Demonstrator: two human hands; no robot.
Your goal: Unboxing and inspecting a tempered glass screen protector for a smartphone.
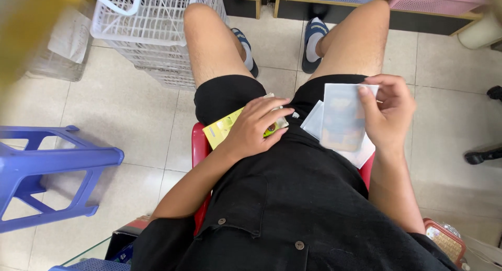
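Note:
I sit on a red stool (198, 145) and look down at my lap. My left hand (256, 125) lies flat on a yellow card packet (222, 129) that rests on my left thigh, fingers spread over it. My right hand (389, 111) holds up a pale, translucent flat sleeve (342, 117) by its right edge, thumb on the front. Behind that sleeve lie a few more white flat sleeves (315, 120), resting on my right thigh.
A white lattice basket (157, 28) stands on the tiled floor ahead at the left. A blue plastic stool (47, 171) lies at the far left. Low shelves with a pink basket (434, 2) run along the top. Another person's dark shoe (481, 156) shows at the right edge.

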